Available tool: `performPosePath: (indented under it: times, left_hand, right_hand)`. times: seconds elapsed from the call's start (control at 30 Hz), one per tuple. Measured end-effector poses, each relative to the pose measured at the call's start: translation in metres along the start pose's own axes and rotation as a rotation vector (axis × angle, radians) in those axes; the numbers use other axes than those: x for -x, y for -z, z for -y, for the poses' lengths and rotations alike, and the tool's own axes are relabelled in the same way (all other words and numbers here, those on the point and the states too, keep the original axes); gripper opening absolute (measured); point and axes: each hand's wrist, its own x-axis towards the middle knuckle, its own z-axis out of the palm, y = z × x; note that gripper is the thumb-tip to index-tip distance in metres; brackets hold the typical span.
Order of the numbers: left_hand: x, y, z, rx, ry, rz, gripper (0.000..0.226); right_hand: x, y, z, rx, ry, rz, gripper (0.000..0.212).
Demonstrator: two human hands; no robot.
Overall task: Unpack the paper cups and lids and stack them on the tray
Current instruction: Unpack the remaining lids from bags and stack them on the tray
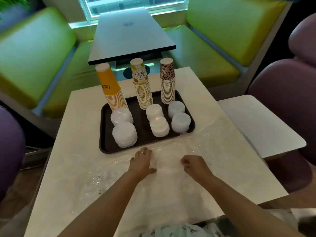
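With three cup stacks [142, 84] & lid stacks [124, 134] already on tray [105, 132] mid-frame, unpacking looks done. Head view: left hand [142, 161] flat on clear plastic wrap [196, 146] lower centre; right hand [193, 164] pinches it. Next, I'd guess: gather wrap, clear table [77, 151].

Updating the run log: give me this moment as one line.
left hand: flat on plastic wrap | right hand: pinching wrap | tray: three cup stacks, six lid stacks | stage: clearing packaging
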Motion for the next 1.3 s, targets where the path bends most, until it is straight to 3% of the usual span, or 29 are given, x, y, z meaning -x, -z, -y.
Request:
performPosePath:
  times: [0.1,0.17,0.23,0.37,0.43,0.5,0.57,0.6,0.73,0.8,0.87,0.93,1.0,1.1,1.23,1.3]
  left_hand:
    - [0.0,0.012,0.001,0.058,-0.052,0.022,0.1]
    - [0.004,0.031,-0.003,0.271,-0.152,-0.001,0.104]
    - [0.009,0.056,-0.008,0.449,-0.228,0.026,0.083]
    - [0.014,0.101,-0.021,0.686,-0.27,0.122,0.008]
    - [0.017,0.115,-0.029,0.889,-0.28,0.091,0.007]
    - [0.018,0.124,-0.037,1.125,-0.29,0.01,0.014]
    - [0.018,0.129,-0.047,1.286,-0.295,-0.062,0.017]
    - [0.017,0.129,-0.053,1.334,-0.289,-0.077,0.016]
    - [0.014,0.131,-0.072,1.424,-0.279,-0.046,0.014]
    - [0.012,0.132,-0.07,1.45,-0.274,0.035,0.035]
    - [0.012,0.134,-0.067,1.404,-0.243,0.132,0.051]
    - [0.012,0.134,-0.067,1.387,-0.218,0.102,0.042]
    - [0.013,0.136,-0.073,1.493,-0.182,-0.027,0.026]
    - [0.011,0.14,-0.074,1.58,-0.142,-0.09,0.03]
    - [0.014,0.145,-0.071,1.405,-0.146,0.208,0.052]
    - [0.016,0.147,-0.073,1.365,-0.145,0.208,0.044]
  right_hand:
    - [0.0,0.018,0.019,-0.067,0.091,-0.021,0.029]
    - [0.001,0.035,0.037,-0.118,0.165,-0.037,0.026]
    - [0.003,0.052,0.054,-0.179,0.276,-0.045,0.022]
    - [0.005,0.086,0.077,-0.396,0.36,-0.157,0.026]
    - [0.005,0.098,0.08,-0.63,0.268,-0.263,0.019]
    - [0.004,0.101,0.076,-0.807,0.119,-0.308,0.053]
    - [0.005,0.099,0.075,-0.921,-0.018,-0.199,0.085]
    - [0.006,0.095,0.075,-0.991,-0.06,-0.107,0.088]
    - [0.004,0.084,0.071,-1.235,-0.046,0.126,0.054]
    - [0.0,0.086,0.069,-1.34,-0.043,0.058,0.036]
    - [-0.001,0.099,0.068,-1.295,-0.071,-0.091,0.04]
    - [-0.001,0.11,0.063,-1.28,-0.09,-0.146,0.046]
    - [0.002,0.116,0.062,-1.301,-0.054,-0.029,0.041]
    - [0.005,0.115,0.061,-1.302,0.005,0.146,0.031]
    - [-0.001,0.12,0.059,-1.398,-0.015,0.054,0.027]
    - [-0.004,0.124,0.058,-1.444,0.013,0.024,0.024]
